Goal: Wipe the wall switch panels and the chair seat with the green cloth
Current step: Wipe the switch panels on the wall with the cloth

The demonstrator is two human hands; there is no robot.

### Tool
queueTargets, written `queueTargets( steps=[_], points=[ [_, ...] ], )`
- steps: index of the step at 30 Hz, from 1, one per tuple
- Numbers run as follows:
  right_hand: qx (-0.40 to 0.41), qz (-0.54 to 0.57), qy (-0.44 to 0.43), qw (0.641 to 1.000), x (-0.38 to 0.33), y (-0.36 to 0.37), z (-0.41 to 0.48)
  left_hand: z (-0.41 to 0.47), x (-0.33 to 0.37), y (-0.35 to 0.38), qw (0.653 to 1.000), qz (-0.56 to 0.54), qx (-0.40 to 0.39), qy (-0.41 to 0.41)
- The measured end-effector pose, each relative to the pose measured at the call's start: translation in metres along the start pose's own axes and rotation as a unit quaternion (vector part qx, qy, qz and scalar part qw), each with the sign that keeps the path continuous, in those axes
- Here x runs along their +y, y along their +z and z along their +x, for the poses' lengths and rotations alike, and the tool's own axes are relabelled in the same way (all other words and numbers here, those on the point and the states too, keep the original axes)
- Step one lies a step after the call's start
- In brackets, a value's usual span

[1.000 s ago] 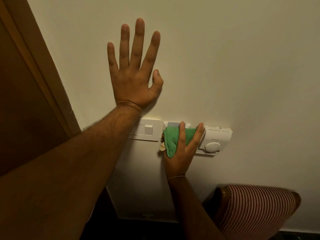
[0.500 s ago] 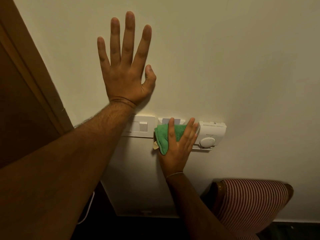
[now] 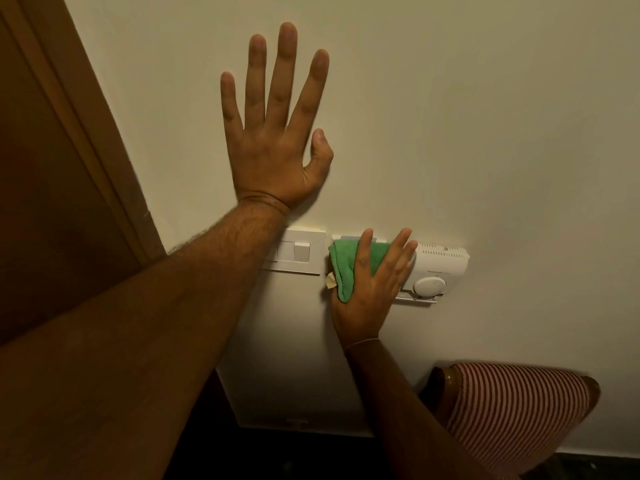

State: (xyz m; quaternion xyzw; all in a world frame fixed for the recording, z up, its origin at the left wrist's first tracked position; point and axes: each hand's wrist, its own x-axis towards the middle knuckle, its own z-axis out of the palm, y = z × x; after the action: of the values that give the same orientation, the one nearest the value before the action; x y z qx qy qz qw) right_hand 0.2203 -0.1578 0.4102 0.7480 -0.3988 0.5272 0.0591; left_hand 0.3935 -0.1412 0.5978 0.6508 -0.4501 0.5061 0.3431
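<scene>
From the head camera we see two hands on one pale wall (image 3: 485, 133). Our left hand (image 3: 273, 147) lies flat on the wall, high up, with all five fingers spread wide and nothing in its grip. Our right hand (image 3: 370, 289) presses one green cloth (image 3: 341, 268) flat against the middle panel (image 3: 349, 239), fingers spread over the cloth. We count three white things in a row on the wall: one switch panel (image 3: 299, 252) on the left with two buttons we can see, the middle panel mostly hidden under the cloth, and one box with a round dial (image 3: 434, 271) on the right. Near the bottom right corner is one chair seat (image 3: 512, 407) with red and white stripes. One brown door frame (image 3: 100, 140) runs along the wall's left edge.
</scene>
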Motion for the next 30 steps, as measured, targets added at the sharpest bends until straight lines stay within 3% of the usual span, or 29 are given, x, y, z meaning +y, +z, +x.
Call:
queueTargets(
  steps=[7, 15, 23, 30],
  points=[
    [-0.049, -0.024, 0.006, 0.999, 0.013, 0.003, -0.04, -0.001, -0.001, -0.002, 1.0, 0.005, -0.004, -0.006],
    [0.013, -0.02, -0.02, 1.0, -0.017, 0.005, 0.016, -0.001, 0.0, 0.002, 1.0, 0.012, 0.006, -0.008],
    [-0.054, -0.043, -0.099, 0.993, 0.001, 0.015, -0.039, -0.001, -0.002, -0.001, 1.0, 0.0, -0.004, -0.003],
    [0.018, -0.026, -0.05, 0.998, -0.022, 0.021, 0.016, -0.001, -0.003, 0.003, 1.0, -0.004, 0.002, 0.007]
  ],
)
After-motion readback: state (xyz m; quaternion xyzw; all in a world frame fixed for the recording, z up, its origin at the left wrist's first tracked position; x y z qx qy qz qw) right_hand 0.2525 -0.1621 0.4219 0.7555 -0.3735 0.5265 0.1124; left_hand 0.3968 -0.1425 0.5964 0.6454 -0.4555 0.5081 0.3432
